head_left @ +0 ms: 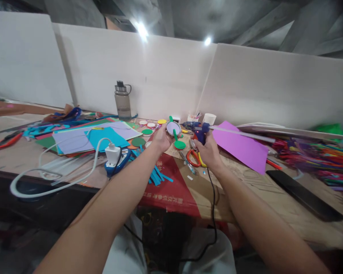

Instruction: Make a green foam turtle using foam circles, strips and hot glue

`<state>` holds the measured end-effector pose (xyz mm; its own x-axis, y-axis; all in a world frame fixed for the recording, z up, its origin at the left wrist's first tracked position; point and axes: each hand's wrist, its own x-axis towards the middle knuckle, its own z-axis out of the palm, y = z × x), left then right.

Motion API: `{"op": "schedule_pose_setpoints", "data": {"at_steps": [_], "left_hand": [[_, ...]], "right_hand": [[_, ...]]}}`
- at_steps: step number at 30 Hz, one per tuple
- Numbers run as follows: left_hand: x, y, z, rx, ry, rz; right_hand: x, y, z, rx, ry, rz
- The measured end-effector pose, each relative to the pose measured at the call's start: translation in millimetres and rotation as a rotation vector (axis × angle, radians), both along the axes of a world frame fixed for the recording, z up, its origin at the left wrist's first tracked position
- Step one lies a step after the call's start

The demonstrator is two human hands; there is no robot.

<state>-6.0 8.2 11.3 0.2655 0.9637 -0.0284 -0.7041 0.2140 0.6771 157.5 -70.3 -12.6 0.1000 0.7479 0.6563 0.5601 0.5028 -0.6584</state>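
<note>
Paper disc looks light and floppy, probably creases easily, so grip it by the rim; it's held up above the table, just left of the glue gun nozzle. Left hand is curled, fingertips pinching the disc's edge. Right hand is wrapped round the gun's grip (rigid plastic, tip likely hot, cord hanging off the front edge).
</note>
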Motion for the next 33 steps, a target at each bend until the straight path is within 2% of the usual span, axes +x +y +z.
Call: {"op": "schedule_pose_setpoints", "data": {"at_steps": [3,6,12,18,25,33], "left_hand": [[4,-3,-0.1,0.037,0.002,-0.008],[5,-8,1.8,0.053,0.015,-0.014],[7,-17,5.1,0.076,0.029,-0.051],[9,-19,5.2,0.104,0.025,-0.085],[9,-18,6.9,0.155,0.027,-0.054],[9,-16,8.2,0.174,-0.031,0.007]], "right_hand": [[3,-6,6.0,-0.014,0.082,0.0],[2,-9,10.7,0.023,0.076,-0.007],[0,-6,7.6,-0.023,0.075,-0.076],[1,-6,8.8,0.012,0.046,-0.1],[3,-5,5.5,0.021,0.019,-0.126],[2,-6,6.0,0.02,0.008,-0.087]]}}
